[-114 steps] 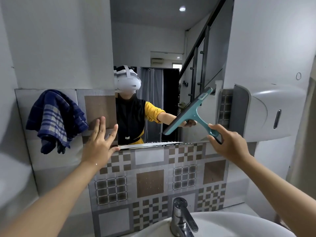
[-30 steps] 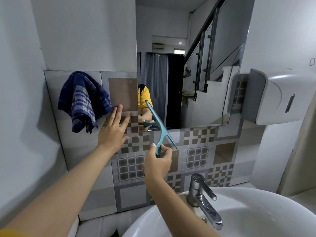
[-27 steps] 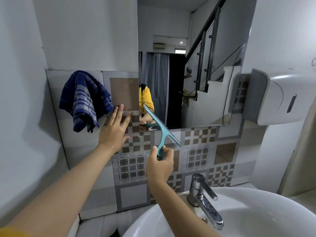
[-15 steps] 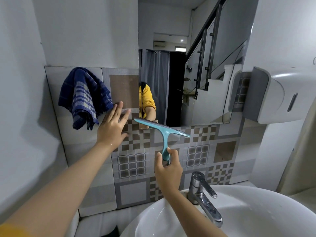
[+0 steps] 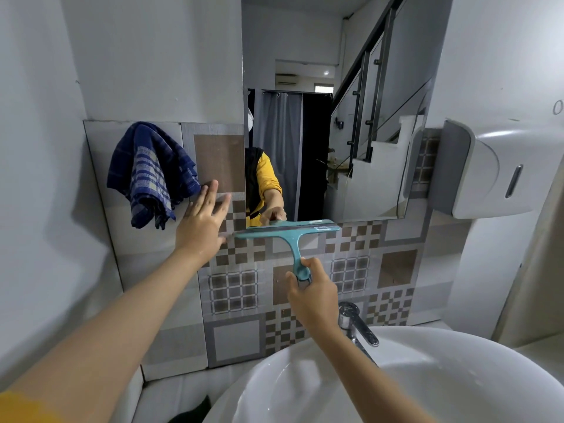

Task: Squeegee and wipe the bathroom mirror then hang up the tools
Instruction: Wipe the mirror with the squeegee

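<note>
The bathroom mirror [image 5: 335,117] hangs on the wall above patterned tiles. My right hand [image 5: 312,296] grips the handle of a teal squeegee [image 5: 288,233]. Its blade lies level along the mirror's bottom edge, at the left corner. My left hand [image 5: 203,219] rests flat and open on the tiles just left of the mirror. A blue checked cloth [image 5: 149,174] hangs on the wall, left of that hand and close to its fingertips.
A white basin [image 5: 457,377] with a chrome tap [image 5: 358,323] sits below my right arm. A white paper dispenser [image 5: 500,167] juts from the wall right of the mirror. A plain wall closes in on the left.
The squeegee blade has turned from a steep tilt to level at the mirror's bottom edge. My right hand has shifted right and down. My left hand has stayed on the tiles.
</note>
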Action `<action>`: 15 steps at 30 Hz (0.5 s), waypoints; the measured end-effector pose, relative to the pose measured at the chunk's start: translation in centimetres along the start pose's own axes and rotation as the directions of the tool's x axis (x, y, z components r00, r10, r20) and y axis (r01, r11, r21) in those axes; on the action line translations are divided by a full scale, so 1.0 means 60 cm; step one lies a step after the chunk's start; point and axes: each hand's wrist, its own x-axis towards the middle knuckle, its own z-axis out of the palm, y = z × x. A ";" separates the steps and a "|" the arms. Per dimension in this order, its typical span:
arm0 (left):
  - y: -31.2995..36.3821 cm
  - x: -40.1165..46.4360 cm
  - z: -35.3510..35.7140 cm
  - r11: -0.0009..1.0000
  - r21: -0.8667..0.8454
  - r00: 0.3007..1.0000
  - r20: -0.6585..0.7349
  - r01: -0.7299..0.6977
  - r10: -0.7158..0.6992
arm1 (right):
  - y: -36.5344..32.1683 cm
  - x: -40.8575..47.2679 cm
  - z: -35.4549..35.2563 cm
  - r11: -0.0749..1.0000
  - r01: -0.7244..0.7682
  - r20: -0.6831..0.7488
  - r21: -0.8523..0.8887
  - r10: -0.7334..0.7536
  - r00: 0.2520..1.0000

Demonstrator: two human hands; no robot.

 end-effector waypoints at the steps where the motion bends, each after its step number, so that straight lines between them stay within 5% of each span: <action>1: 0.005 0.000 -0.004 1.000 -0.021 1.000 0.022 0.019 -0.018 | 0.000 0.000 -0.005 0.999 -0.010 0.031 -0.033 0.011 0.999; 8: 0.058 -0.023 -0.050 0.948 -0.304 0.994 0.082 0.095 -0.074 | -0.001 -0.008 -0.055 0.995 0.058 0.193 -0.078 -0.042 0.980; 11: 0.092 -0.040 -0.061 0.833 -0.545 0.991 -0.023 0.099 -0.133 | -0.014 -0.001 -0.082 0.983 0.144 0.289 -0.111 -0.107 0.951; 15: 0.127 -0.064 -0.084 0.676 -0.732 0.994 0.006 0.077 -0.107 | -0.043 0.009 -0.120 0.945 0.293 0.433 -0.147 -0.205 0.878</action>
